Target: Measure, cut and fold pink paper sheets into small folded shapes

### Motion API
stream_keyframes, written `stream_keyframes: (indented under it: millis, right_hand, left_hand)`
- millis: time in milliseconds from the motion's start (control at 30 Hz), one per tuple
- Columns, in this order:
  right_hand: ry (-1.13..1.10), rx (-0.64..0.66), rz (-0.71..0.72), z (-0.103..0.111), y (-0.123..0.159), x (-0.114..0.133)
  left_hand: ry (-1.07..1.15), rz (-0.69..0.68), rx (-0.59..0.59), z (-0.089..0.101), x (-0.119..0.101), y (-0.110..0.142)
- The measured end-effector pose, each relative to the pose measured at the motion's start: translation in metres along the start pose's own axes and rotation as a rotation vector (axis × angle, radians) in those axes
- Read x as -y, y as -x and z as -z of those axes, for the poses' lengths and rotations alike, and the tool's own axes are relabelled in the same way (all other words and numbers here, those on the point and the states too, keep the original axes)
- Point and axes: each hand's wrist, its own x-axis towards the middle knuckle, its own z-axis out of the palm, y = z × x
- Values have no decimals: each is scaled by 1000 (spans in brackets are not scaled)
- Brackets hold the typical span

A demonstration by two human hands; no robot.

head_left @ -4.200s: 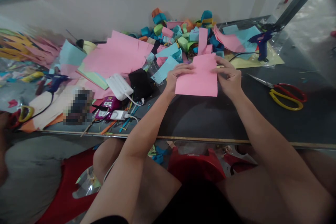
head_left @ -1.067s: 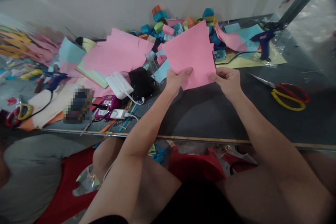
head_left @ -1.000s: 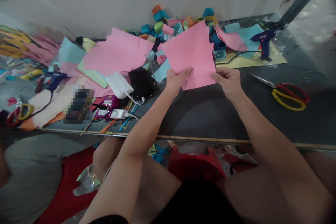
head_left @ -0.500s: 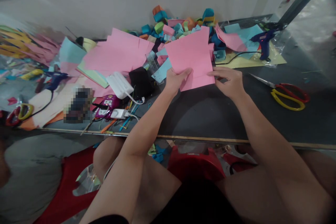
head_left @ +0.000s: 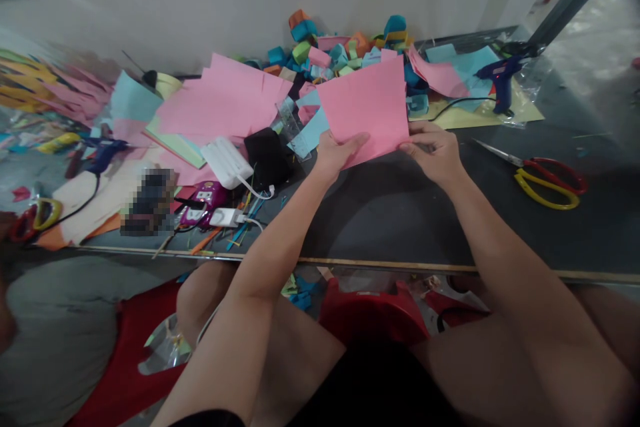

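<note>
A pink sheet of paper point(head_left: 365, 103) is held up above the dark table, its lower edge slanting up to the right. My left hand point(head_left: 337, 152) grips its lower left part, thumb lying across the front and fingers hidden behind. At the lower right corner, my right hand point(head_left: 434, 149) pinches the paper between thumb and fingers. Behind the sheet lies a heap of small folded paper pieces point(head_left: 320, 57) in blue, green, pink and orange, partly covered by it. Scissors point(head_left: 543, 180) with one red and one yellow handle rest to the right of my right hand.
A blue glue gun point(head_left: 503, 83) stands on yellow paper at the back right. Left of my hands lie pink sheets point(head_left: 225, 97), a white power bank point(head_left: 227, 163), a black pouch point(head_left: 269, 157) and a purple power strip point(head_left: 206, 203). Another person sits at far left.
The pink sheet was lower and smaller-looking at first, then raised. Over the last second its bottom strip has folded out of sight, and my right hand has shifted its grip at the corner.
</note>
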Motion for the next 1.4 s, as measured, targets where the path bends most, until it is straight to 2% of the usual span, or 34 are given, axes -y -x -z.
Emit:
stream_keyframes:
  millis: [167, 300, 400, 500, 633, 733, 867, 967, 1067, 1167, 1300, 1333, 1400]
  right_hand:
    - [-191, -113, -191, -15, 2, 3]
    - [-229, -194, -233, -16, 1, 0]
    - [-207, -239, -236, -16, 1, -3]
    - [-213, -291, -233, -17, 1, -3]
    - [-205, -317, -225, -17, 1, 0]
    - [-137, -286, -134, -10, 3, 3]
    - [90, -195, -12, 6, 5, 6]
    - [248, -143, 0, 13, 6, 6]
    - [266, -124, 11, 14, 6, 3]
    - [244, -88, 23, 12, 5, -2]
    - [371, 59, 11, 12, 4, -13]
    - [411, 91, -1, 14, 4, -16]
    - [429, 150, -7, 17, 3, -23]
  left_hand:
    - [24, -26, 91, 2, 5, -1]
    - [81, 37, 219, 1, 4, -1]
    - [93, -2, 296, -1, -3, 3]
    - [28, -99, 251, -5, -8, 8]
    - [-95, -149, 156, -7, -5, 8]
    - [-178, -254, 109, -3, -4, 6]
    - [-288, -407, 102, 4, -12, 8]
    - [-374, -443, 134, 7, -20, 12]
    - [-427, -457, 166, 8, -21, 11]
    - [-486, -477, 211, 9, -11, 3]
    - [-582, -464, 207, 13, 9, -12]
    - [-610, -459, 240, 14, 13, -14]
    - [-652, -442, 377, 16, 18, -16]
